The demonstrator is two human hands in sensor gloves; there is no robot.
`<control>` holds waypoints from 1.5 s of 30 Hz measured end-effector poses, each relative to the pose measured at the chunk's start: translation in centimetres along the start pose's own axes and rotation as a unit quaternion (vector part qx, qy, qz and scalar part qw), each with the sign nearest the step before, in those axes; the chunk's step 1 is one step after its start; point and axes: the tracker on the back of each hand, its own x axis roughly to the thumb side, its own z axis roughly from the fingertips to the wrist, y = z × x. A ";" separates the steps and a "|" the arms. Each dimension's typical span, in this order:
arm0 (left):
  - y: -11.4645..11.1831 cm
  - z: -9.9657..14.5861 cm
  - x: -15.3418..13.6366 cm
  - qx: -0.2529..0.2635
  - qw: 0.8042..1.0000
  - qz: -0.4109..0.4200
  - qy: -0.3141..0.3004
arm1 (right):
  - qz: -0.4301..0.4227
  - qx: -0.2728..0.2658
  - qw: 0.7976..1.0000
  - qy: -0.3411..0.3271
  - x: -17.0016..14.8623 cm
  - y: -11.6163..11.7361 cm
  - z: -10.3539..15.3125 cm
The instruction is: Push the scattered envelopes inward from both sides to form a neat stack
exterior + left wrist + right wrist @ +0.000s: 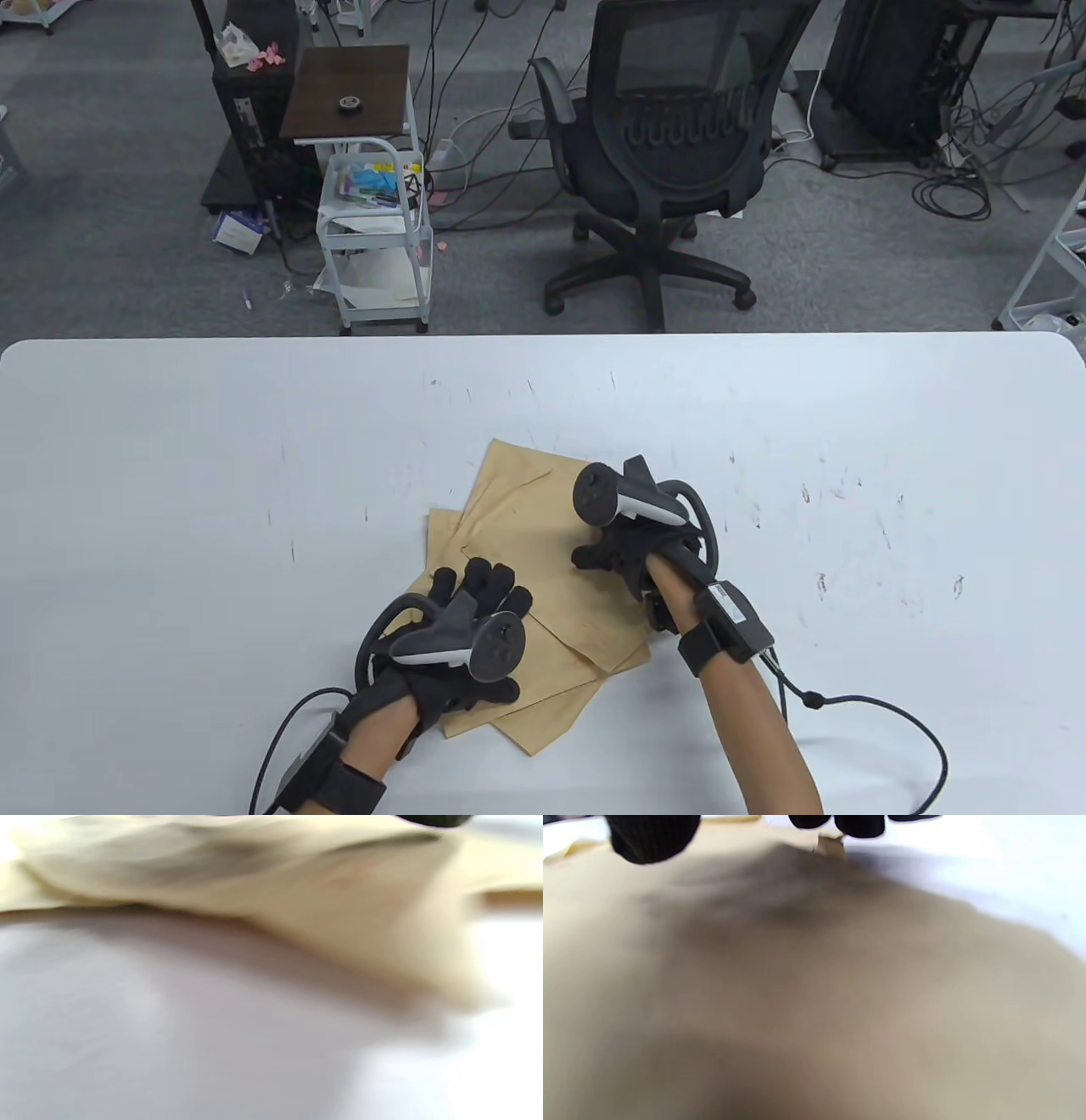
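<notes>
Several brown envelopes [530, 535] lie overlapped and fanned out in the middle of the white table [212, 467]. My left hand [485, 596] rests flat on the pile's lower left part, fingers spread. My right hand [607, 556] sits on the pile's right side, fingers curled down onto the top envelope. In the right wrist view the top envelope [797, 984] fills the frame, with my thumb [651, 836] and fingertips [859, 825] apart at the top. The left wrist view shows a blurred, slightly lifted envelope edge [322, 895] over the table [169, 1052].
The table's far edge [543, 337] runs across the middle of the table view. Beyond it stand a black office chair [670, 144] and a white cart [373, 229]. A cable [891, 722] trails from my right wrist over the table.
</notes>
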 end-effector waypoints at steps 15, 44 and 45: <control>-2.9 -2.3 0.1 -0.057 0.998 0.030 -0.013 | 0.036 0.006 0.994 0.105 3.2 0.2 -2.6; -2.4 -1.7 0.2 -0.019 0.993 -0.069 0.097 | -0.292 0.032 0.954 -0.062 -2.5 -2.0 1.4; -2.1 -1.4 0.3 -0.001 0.989 -0.090 0.117 | -0.305 0.010 0.949 -0.078 -3.0 -2.7 2.1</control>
